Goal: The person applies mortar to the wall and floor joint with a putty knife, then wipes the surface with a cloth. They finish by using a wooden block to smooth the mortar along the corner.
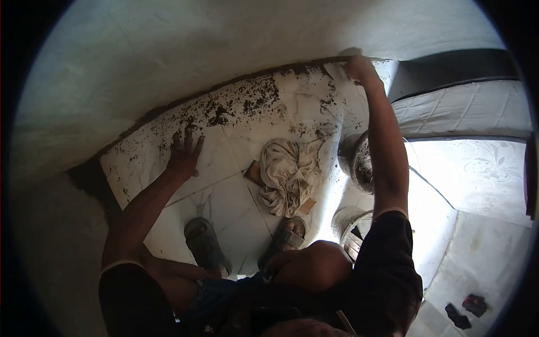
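Note:
My left hand [185, 154] rests on the white marbled tile floor [219, 163] with its fingers spread, at the edge of scattered dark crumbs [224, 112]. My right arm reaches to the far right, where my right hand [361, 69] is closed low against the wall. Its fingers are blurred, so anything in them cannot be made out. Between my arms a crumpled, stained beige cloth [287, 175] lies on the floor, over some flat brown pieces [254, 173]. A dirty metal pot or bucket [348, 157] stands beside my right forearm, partly hidden by it.
A dark gap line [185, 101] runs where the grey wall [168, 45] meets the tiles. A second container [343, 219] stands near my knee. Right of it are a pale padded panel [466, 109] and small dark items [475, 305]. My sandals [205, 242] are below.

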Available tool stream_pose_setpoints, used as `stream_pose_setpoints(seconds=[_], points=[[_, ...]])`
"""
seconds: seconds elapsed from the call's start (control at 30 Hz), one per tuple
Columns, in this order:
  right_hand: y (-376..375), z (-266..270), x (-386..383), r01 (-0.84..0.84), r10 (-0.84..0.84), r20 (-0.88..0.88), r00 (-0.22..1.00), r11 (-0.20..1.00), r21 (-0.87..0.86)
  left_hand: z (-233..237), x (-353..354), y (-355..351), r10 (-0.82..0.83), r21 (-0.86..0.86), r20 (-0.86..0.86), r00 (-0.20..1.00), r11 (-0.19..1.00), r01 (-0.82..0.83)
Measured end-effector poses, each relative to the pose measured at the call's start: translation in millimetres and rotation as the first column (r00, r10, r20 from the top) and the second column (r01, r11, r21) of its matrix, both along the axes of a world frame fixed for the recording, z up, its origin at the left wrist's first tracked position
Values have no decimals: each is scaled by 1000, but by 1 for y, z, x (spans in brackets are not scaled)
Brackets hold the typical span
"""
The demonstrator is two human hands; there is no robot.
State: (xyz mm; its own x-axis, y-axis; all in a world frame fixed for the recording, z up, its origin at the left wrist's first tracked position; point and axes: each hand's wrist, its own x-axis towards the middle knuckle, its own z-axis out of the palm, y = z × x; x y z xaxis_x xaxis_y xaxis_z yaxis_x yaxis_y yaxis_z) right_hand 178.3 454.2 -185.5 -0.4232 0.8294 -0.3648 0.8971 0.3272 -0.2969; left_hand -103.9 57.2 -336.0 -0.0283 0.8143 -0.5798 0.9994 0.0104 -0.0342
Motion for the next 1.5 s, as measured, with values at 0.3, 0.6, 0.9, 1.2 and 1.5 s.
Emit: stream_pose_setpoints(seconds=[0.3, 0.6, 0.9, 1.2, 1.5], points=[[-21, -12, -17, -261, 233, 140, 962, 937, 231, 5, 1, 0, -12, -42, -18, 1000, 999, 11], [-40, -23, -2, -121, 103, 235, 966, 991, 65, 2, 1, 1, -6, -15, -9, 1000, 1000, 6], [-56, -27, 16, -79, 103, 297, 949, 992, -94, 9, 0, 6, 0, -39, -15, 1000, 999, 0], [-66, -49, -1, -28, 25, 291, 956, 1000, 4, 18, 2, 13, 5, -101, -39, 999, 995, -9], [-22, -57, 96, 260, -213, 268, 940, 954, -152, 22, -3, 18, -11, -112, -6, 1000, 994, 11]])
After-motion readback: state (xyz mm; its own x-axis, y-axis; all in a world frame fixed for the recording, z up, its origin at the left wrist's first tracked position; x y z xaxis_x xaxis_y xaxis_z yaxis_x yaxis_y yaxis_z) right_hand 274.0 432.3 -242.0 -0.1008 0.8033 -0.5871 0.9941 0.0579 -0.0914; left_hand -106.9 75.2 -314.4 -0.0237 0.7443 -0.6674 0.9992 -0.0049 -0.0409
